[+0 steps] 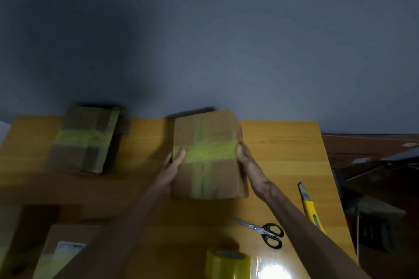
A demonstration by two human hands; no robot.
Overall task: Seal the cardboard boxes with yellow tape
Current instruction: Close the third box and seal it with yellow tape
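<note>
A cardboard box (210, 179) crossed by yellow tape sits mid-table, slightly blurred. My left hand (173, 164) presses its left side, thumb on the top by the tape band. My right hand (246, 158) grips its right side. A second taped box (84, 140) lies at the back left, apart from both hands. The yellow tape roll (226, 264) stands at the front edge between my forearms. A third box (65, 247) with a white label sits at the front left, partly behind my left arm.
Black-handled scissors (264, 232) lie to the right of the roll. A yellow utility knife (309, 206) lies near the wooden table's (283, 147) right edge. A grey wall rises behind the table. Dark furniture stands to the right on a reddish floor.
</note>
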